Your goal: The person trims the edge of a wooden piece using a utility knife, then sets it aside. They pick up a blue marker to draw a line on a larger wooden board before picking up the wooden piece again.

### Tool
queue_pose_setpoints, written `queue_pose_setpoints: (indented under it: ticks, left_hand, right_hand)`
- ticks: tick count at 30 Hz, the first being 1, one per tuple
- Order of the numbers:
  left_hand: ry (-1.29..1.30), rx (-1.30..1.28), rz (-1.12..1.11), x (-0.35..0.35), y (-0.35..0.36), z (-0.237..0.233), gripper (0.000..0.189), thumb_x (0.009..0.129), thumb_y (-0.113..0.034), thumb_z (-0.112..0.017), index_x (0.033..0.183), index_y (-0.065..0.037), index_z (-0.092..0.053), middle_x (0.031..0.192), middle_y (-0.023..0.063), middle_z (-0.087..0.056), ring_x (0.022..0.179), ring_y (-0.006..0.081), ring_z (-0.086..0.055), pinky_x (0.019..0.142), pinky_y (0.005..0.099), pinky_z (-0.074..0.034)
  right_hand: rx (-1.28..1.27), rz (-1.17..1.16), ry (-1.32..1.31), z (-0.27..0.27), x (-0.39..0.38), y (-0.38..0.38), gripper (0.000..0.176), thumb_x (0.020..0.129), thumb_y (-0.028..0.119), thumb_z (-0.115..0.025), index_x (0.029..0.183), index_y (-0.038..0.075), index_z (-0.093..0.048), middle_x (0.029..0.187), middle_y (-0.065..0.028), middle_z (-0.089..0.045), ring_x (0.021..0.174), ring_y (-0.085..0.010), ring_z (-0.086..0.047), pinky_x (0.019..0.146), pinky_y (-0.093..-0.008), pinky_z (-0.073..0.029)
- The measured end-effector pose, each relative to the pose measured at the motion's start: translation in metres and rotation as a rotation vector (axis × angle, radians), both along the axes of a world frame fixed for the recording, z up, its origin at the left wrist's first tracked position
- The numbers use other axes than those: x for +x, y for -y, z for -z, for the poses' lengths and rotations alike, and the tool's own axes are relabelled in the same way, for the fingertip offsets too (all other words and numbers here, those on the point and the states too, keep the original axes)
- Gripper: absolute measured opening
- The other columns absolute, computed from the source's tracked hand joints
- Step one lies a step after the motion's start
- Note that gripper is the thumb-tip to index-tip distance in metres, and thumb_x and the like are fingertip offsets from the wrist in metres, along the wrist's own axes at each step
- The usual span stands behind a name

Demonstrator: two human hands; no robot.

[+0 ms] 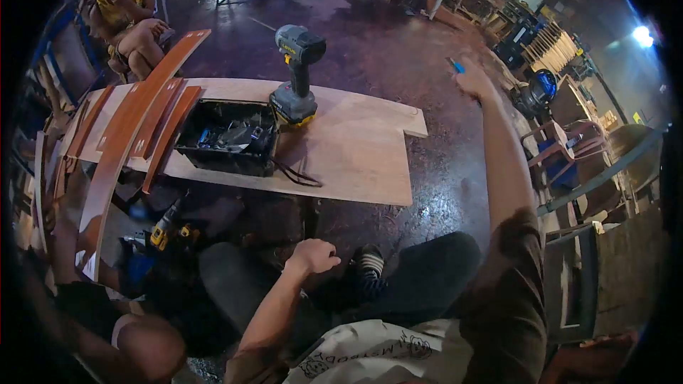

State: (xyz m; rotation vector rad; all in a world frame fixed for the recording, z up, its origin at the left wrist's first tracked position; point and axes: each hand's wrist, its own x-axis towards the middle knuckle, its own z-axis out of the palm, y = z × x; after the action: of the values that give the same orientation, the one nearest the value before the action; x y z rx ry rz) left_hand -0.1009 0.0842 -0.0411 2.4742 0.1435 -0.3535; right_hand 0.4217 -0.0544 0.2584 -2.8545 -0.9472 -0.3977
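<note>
My right hand (474, 85) is stretched far forward over the floor, to the right of the wooden board (356, 149). Its fingers are closed on a small blue object (457, 66) with a dark, thin tip; its exact kind is too small to tell. My left hand (313, 256) hangs curled above my lap, near the board's front edge. Whatever its fingers may hold is hidden. On the board stand a cordless impact driver (300, 64), upright on its battery, and a black bin (228, 160) of loose hardware.
Reddish-brown varnished slats (146, 124) lie across the board's left end. A yellow-and-black drill (165, 227) is on the floor at left. Another person (131, 21) sits at the upper left, and a knee shows at the lower left. A stool (569, 142) stands at right.
</note>
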Motion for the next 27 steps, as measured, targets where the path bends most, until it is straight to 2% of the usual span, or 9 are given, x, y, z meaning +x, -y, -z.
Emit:
queue_pose_setpoints:
  ticks: [2, 8, 12, 13, 15, 19, 21, 25, 27]
  left_hand:
    - [-0.074, 0.005, 0.005, 0.003, 0.000, -0.012, 0.039, 0.090, -0.045, -0.063, 0.110, -0.014, -0.075, 0.112, 0.0155, -0.072, 0.108, 0.0352, -0.067, 0.093, 0.0481, -0.053]
    - [-0.014, 0.014, 0.001, -0.004, 0.000, -0.007, 0.043, 0.092, -0.044, -0.060, 0.123, -0.014, -0.068, 0.116, 0.0157, -0.071, 0.111, 0.0366, -0.065, 0.097, 0.0493, -0.051]
    - [-0.023, 0.001, -0.029, -0.005, -0.001, 0.004, 0.045, 0.092, -0.044, -0.061, 0.123, -0.013, -0.068, 0.119, 0.0170, -0.069, 0.113, 0.0379, -0.064, 0.097, 0.0498, -0.050]
    - [-0.035, 0.005, -0.054, -0.006, 0.000, 0.005, 0.045, 0.091, -0.044, -0.061, 0.123, -0.013, -0.068, 0.119, 0.0173, -0.069, 0.113, 0.0383, -0.064, 0.097, 0.0497, -0.051]
    - [-0.056, 0.055, -0.016, -0.005, -0.001, -0.002, 0.045, 0.091, -0.044, -0.062, 0.123, -0.012, -0.068, 0.118, 0.0171, -0.070, 0.112, 0.0376, -0.065, 0.095, 0.0493, -0.052]
    - [0.004, 0.050, 0.000, -0.006, -0.001, -0.002, 0.045, 0.091, -0.043, -0.063, 0.123, -0.012, -0.069, 0.116, 0.0163, -0.071, 0.110, 0.0363, -0.066, 0.093, 0.0486, -0.053]
    - [-0.008, 0.047, 0.000, -0.004, -0.001, -0.001, 0.046, 0.090, -0.043, -0.064, 0.123, -0.012, -0.069, 0.116, 0.0160, -0.071, 0.110, 0.0361, -0.066, 0.093, 0.0484, -0.053]
    - [0.001, 0.051, 0.008, -0.006, 0.001, -0.003, 0.049, 0.092, -0.044, -0.062, 0.127, -0.011, -0.066, 0.120, 0.0168, -0.069, 0.112, 0.0370, -0.065, 0.095, 0.0485, -0.052]
    - [0.011, 0.056, 0.019, -0.007, 0.004, -0.014, 0.048, 0.093, -0.044, -0.061, 0.128, -0.011, -0.066, 0.121, 0.0166, -0.069, 0.112, 0.0369, -0.065, 0.095, 0.0483, -0.052]
  right_hand:
    - [-0.050, 0.111, 0.152, -0.029, -0.017, -0.012, 0.081, 0.085, 0.033, -0.056, 0.157, 0.011, -0.028, 0.125, -0.0318, -0.063, 0.109, -0.0441, -0.067, 0.090, -0.0491, -0.052]
    - [0.166, -0.021, 0.081, -0.039, -0.011, -0.008, 0.071, 0.083, 0.031, -0.059, 0.151, 0.017, -0.041, 0.130, -0.0292, -0.061, 0.123, -0.0464, -0.058, 0.103, -0.0510, -0.046]
    - [0.026, -0.006, 0.097, 0.033, -0.011, 0.057, 0.051, 0.084, 0.032, -0.062, 0.130, 0.011, -0.058, 0.110, -0.0259, -0.070, 0.101, -0.0411, -0.069, 0.087, -0.0514, -0.052]
    - [-0.217, 0.108, -0.257, 0.019, -0.060, 0.063, 0.069, 0.084, 0.040, -0.065, 0.142, 0.006, -0.051, 0.139, -0.0276, -0.056, 0.122, -0.0394, -0.060, 0.097, -0.0478, -0.050]
    - [-0.300, 0.377, -0.338, 0.082, -0.064, 0.097, 0.056, 0.084, 0.040, -0.067, 0.127, 0.003, -0.065, 0.122, -0.0248, -0.067, 0.114, -0.0372, -0.066, 0.091, -0.0482, -0.054]
    - [-0.369, 0.224, -0.289, 0.303, -0.044, 0.188, 0.034, 0.078, 0.025, -0.064, 0.104, 0.005, -0.075, 0.115, -0.0223, -0.071, 0.107, -0.0387, -0.069, 0.092, -0.0504, -0.053]
    - [-0.822, 0.180, -1.126, 0.351, -0.054, 0.194, 0.036, 0.080, 0.023, -0.062, 0.107, 0.001, -0.070, 0.096, -0.0232, -0.073, 0.080, -0.0349, -0.070, 0.071, -0.0492, -0.055]
    - [-0.278, 0.032, -0.451, 0.313, -0.080, 0.163, 0.032, 0.079, 0.022, -0.057, 0.095, 0.000, -0.073, 0.090, -0.0219, -0.074, 0.086, -0.0317, -0.074, 0.081, -0.0497, -0.055]
    - [-0.082, 0.137, -0.680, 0.284, -0.079, 0.146, 0.032, 0.078, 0.020, -0.057, 0.096, 0.000, -0.074, 0.086, -0.0198, -0.074, 0.081, -0.0299, -0.074, 0.078, -0.0480, -0.055]
